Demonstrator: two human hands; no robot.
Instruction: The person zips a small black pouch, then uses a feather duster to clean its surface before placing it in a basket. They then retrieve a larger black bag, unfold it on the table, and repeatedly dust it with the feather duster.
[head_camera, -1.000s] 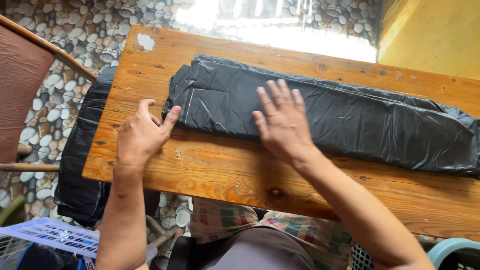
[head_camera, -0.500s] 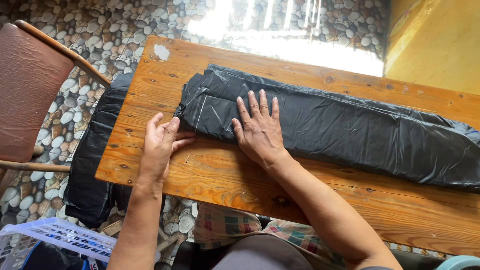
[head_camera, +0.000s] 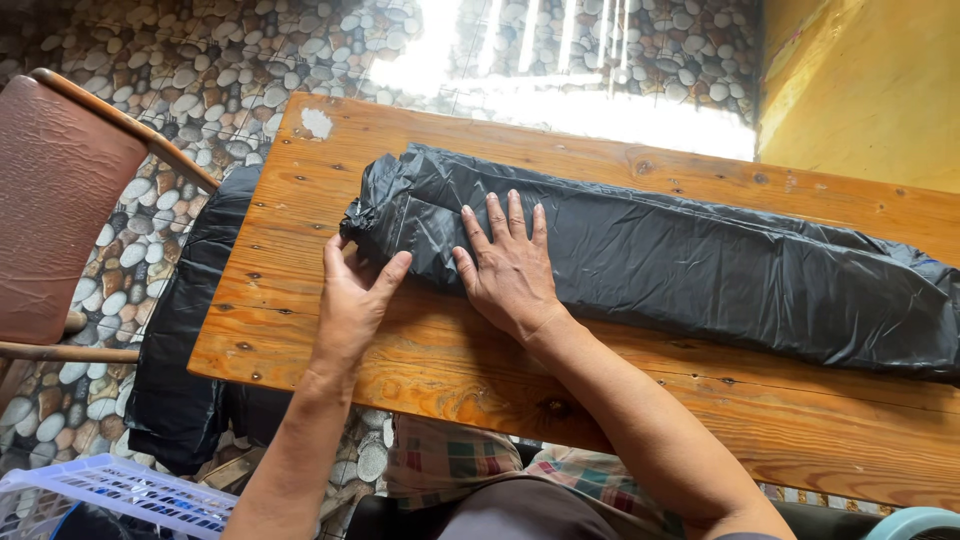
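Note:
A long folded black plastic bag (head_camera: 700, 265) lies across the wooden table (head_camera: 480, 370), its bunched left end near the table's left side. My right hand (head_camera: 508, 262) presses flat on the bag near that end, fingers spread. My left hand (head_camera: 352, 300) rests on the table with its fingers under or against the bag's left end; the exact grip is hidden.
More black plastic (head_camera: 185, 340) hangs off the table's left edge toward the pebble floor. A brown chair (head_camera: 60, 210) stands at the left. A white plastic basket (head_camera: 110, 495) sits at bottom left. A yellow wall (head_camera: 860, 85) rises at upper right.
Both hands have slid left along the bag toward its end. The bag's left end has bunched up and lifted slightly by my left hand.

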